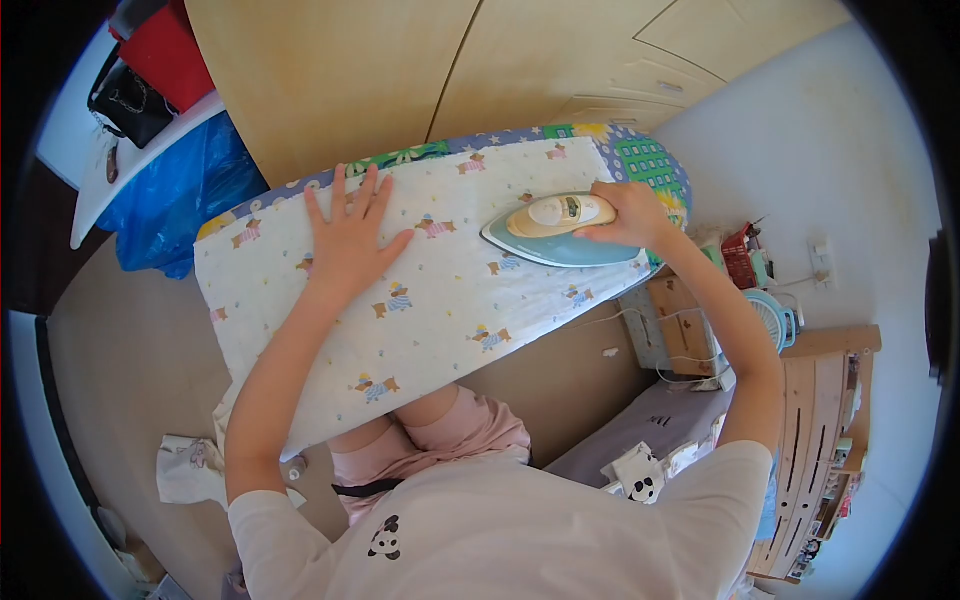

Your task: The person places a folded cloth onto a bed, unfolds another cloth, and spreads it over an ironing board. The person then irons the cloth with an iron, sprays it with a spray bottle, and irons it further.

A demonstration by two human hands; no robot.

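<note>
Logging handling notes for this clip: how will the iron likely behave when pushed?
The iron is probably rigid, given its hard-looking shell. It seems unlikely to tip, as its broad base appears flat on the printed cloth.

red bag (168,58) just beside black handbag (128,108) on white tabletop (92,195); blue plastic bag (172,210) below its edge. cream cabinet doors (340,80) at back. right side: red basket (739,258), round light-blue fan (768,318), wall socket (821,262), wooden cabinet (798,425).
</note>
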